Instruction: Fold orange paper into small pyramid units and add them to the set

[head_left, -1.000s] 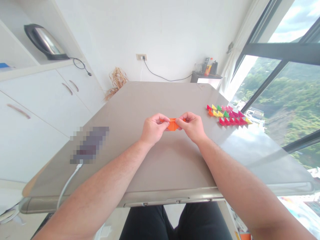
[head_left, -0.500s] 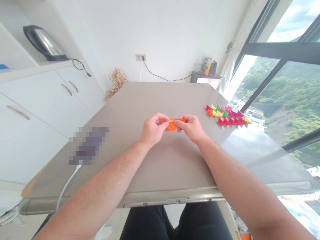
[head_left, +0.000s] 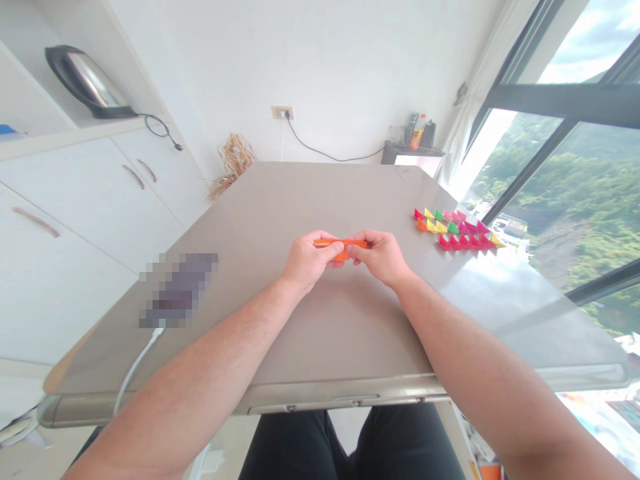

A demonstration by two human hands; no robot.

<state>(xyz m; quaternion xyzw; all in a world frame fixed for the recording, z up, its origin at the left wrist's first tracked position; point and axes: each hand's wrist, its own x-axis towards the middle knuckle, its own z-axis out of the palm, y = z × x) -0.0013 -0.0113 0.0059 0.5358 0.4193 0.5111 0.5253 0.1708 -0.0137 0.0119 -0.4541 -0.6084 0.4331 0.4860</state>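
A piece of folded orange paper (head_left: 342,255) is held between both hands, above the middle of the table. My left hand (head_left: 309,259) pinches its left part, thumb laid across the front. On the other side, my right hand (head_left: 379,255) grips the right part, with its thumb near the other thumb at the centre. The paper's upper edge runs as a narrow band from one hand to the other. Fingers cover much of its lower part.
Several small folded paper boats (head_left: 463,240) in red, pink, yellow, green and orange stand in rows at the right of the table (head_left: 320,333). A blurred dark device (head_left: 183,290) with a white cable (head_left: 135,367) lies at the left. A kettle (head_left: 93,83) sits on a shelf.
Both thumbs have moved closer together at the paper's centre. The orange paper's top now looks narrower and more pressed, and less of its front shows.
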